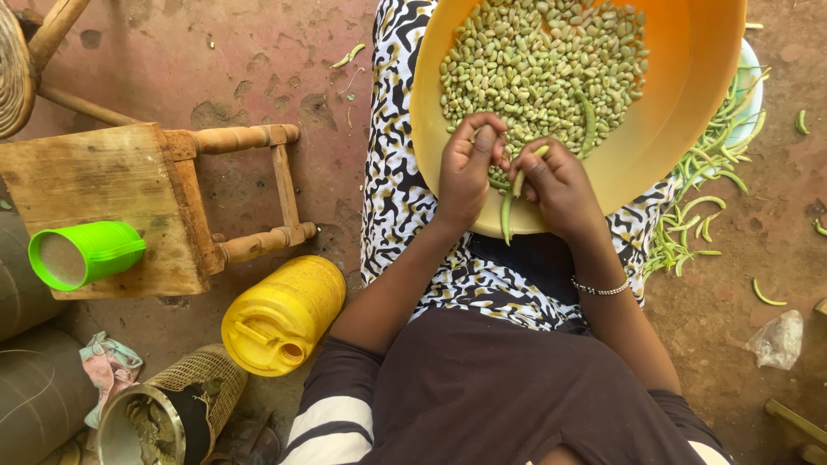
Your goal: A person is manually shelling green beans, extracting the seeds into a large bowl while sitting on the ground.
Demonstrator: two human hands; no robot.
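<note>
Hands, two: I see my left hand and right hand clamped on one pod; the basin holds countless beans.

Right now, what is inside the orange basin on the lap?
The orange basin holds a heap of shelled pale green beans and a loose pod. The heap hides the bottom; both hands cover the near rim.
</note>
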